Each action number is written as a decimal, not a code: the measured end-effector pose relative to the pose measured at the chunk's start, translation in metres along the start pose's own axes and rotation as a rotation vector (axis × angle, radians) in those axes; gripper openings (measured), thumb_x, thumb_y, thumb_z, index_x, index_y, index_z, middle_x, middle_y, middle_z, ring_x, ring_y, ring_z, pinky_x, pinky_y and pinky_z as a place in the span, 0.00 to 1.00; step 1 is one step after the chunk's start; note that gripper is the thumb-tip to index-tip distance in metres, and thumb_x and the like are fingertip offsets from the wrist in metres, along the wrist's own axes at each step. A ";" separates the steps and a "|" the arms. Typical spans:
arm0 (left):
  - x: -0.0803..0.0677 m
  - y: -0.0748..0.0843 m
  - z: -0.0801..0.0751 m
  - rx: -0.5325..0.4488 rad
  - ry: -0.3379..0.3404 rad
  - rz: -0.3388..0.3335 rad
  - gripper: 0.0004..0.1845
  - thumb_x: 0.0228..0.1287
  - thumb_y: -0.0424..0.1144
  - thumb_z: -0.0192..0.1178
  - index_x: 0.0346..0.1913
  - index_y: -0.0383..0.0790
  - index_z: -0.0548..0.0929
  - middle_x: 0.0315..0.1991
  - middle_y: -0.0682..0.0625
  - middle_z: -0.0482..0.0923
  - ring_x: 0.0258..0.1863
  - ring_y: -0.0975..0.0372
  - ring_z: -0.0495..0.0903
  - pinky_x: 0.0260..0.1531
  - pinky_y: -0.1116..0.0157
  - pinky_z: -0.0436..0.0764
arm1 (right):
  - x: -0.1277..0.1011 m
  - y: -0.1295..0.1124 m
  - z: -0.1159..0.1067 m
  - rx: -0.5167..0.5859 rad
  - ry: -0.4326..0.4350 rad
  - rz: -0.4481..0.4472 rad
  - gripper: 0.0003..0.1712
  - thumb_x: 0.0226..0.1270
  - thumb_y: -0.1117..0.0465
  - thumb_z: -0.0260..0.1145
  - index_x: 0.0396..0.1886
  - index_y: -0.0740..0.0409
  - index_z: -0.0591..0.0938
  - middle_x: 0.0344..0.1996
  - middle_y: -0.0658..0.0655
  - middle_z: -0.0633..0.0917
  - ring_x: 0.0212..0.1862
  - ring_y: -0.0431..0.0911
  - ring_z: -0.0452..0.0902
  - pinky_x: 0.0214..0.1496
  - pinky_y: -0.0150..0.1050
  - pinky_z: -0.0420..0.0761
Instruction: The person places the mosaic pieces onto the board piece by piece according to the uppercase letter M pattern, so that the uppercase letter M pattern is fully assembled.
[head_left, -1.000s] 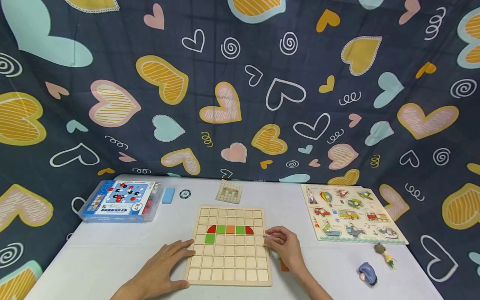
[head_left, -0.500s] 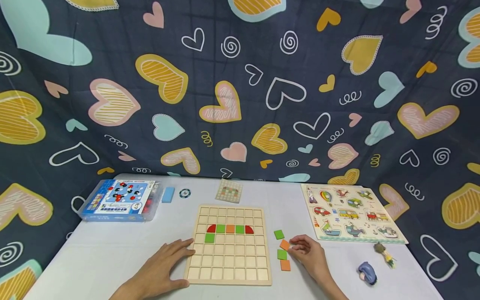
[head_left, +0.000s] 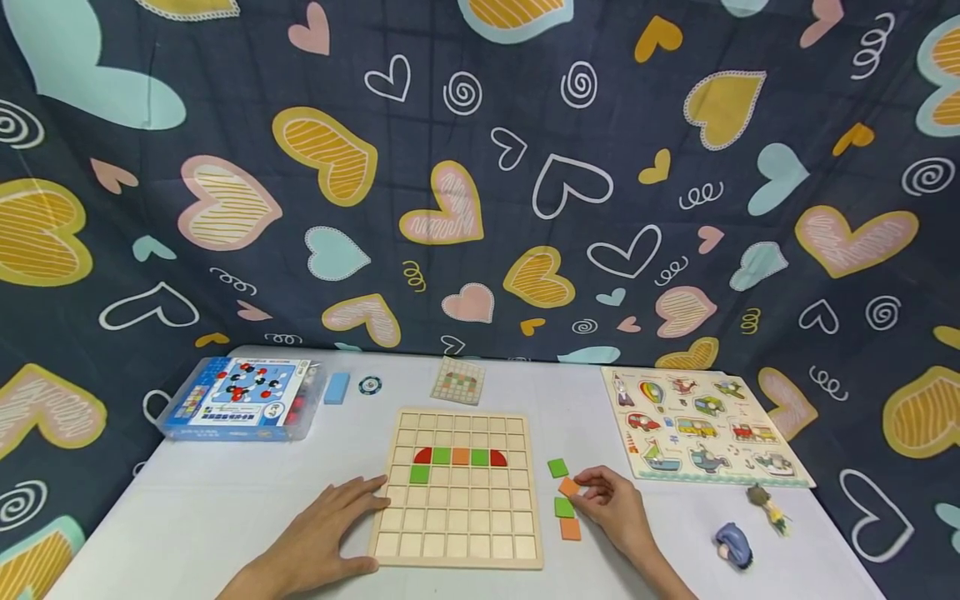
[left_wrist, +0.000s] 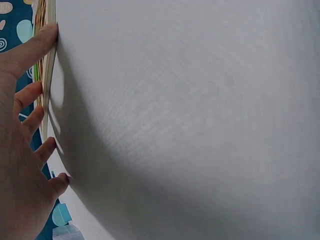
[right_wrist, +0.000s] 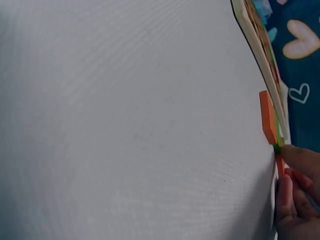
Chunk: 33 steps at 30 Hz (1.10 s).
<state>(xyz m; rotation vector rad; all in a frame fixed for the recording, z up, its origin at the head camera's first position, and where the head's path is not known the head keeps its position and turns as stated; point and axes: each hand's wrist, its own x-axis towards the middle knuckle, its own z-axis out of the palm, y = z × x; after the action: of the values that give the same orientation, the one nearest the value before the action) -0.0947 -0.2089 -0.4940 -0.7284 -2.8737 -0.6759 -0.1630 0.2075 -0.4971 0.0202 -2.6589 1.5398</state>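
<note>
A wooden grid board point(head_left: 459, 546) lies flat at the middle of the table. Red quarter-round, green and orange tiles form a row in it, with one green tile point(head_left: 419, 474) below the row's left part. My left hand point(head_left: 318, 529) spreads along the board's left edge, fingertips and thumb touching it. To the right of the board, my right hand point(head_left: 615, 508) pinches the edge of an orange square tile point(head_left: 568, 487) between thumb and fingers. Around that tile lie a green tile point(head_left: 557, 468), another green tile point(head_left: 564, 507) and a second orange tile point(head_left: 570, 529).
A small pattern card point(head_left: 458, 382) lies behind the board. At the back left are a plastic box point(head_left: 243, 396), a blue block point(head_left: 337, 388) and a round chip point(head_left: 370, 385). A picture puzzle board point(head_left: 708, 429) and two small figures, one blue point(head_left: 733, 546), occupy the right side.
My right hand has moved right from the board's edge to the loose tiles, uncovering them, and its fingers have closed on an orange tile. The left hand stays put.
</note>
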 end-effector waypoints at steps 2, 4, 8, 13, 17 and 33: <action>0.000 0.000 -0.001 -0.007 -0.013 -0.005 0.38 0.48 0.71 0.60 0.59 0.52 0.76 0.68 0.49 0.66 0.63 0.44 0.67 0.60 0.39 0.67 | 0.001 -0.001 0.001 -0.015 0.003 -0.005 0.12 0.49 0.72 0.75 0.34 0.61 0.83 0.31 0.53 0.85 0.27 0.36 0.76 0.27 0.26 0.79; 0.000 0.000 -0.002 -0.015 -0.032 -0.023 0.38 0.48 0.71 0.60 0.59 0.52 0.76 0.69 0.50 0.65 0.64 0.44 0.66 0.62 0.40 0.65 | 0.001 -0.001 0.001 -0.026 0.011 -0.009 0.12 0.50 0.71 0.74 0.34 0.61 0.83 0.31 0.52 0.85 0.27 0.36 0.76 0.27 0.26 0.79; 0.000 0.000 -0.001 -0.014 -0.045 -0.034 0.39 0.48 0.71 0.60 0.60 0.51 0.76 0.69 0.50 0.64 0.65 0.45 0.65 0.63 0.41 0.65 | 0.002 0.001 0.000 -0.026 0.018 -0.009 0.13 0.49 0.72 0.74 0.36 0.62 0.83 0.31 0.53 0.86 0.27 0.36 0.77 0.28 0.26 0.80; 0.000 0.000 -0.001 -0.015 -0.051 -0.037 0.39 0.48 0.72 0.59 0.60 0.51 0.76 0.69 0.51 0.64 0.65 0.44 0.65 0.63 0.40 0.65 | 0.004 0.004 -0.004 0.010 -0.003 -0.007 0.14 0.49 0.75 0.73 0.37 0.63 0.83 0.33 0.56 0.86 0.28 0.37 0.79 0.32 0.27 0.83; 0.001 0.000 -0.001 -0.025 -0.072 -0.054 0.39 0.48 0.72 0.59 0.60 0.51 0.76 0.70 0.51 0.64 0.66 0.45 0.64 0.64 0.40 0.64 | 0.005 0.006 -0.006 0.028 -0.019 -0.011 0.14 0.49 0.77 0.72 0.36 0.63 0.83 0.35 0.57 0.86 0.29 0.37 0.80 0.33 0.28 0.84; 0.000 0.000 -0.002 -0.029 -0.065 -0.041 0.38 0.49 0.70 0.60 0.59 0.51 0.76 0.69 0.50 0.64 0.66 0.44 0.64 0.64 0.41 0.64 | 0.000 -0.003 0.003 0.037 0.082 -0.002 0.13 0.53 0.75 0.70 0.40 0.67 0.84 0.37 0.61 0.87 0.37 0.42 0.85 0.38 0.26 0.83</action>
<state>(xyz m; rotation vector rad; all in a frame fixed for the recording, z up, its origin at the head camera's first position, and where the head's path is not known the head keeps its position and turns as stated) -0.0949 -0.2100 -0.4922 -0.7102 -2.9513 -0.7140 -0.1632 0.2032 -0.4962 -0.0374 -2.5664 1.5540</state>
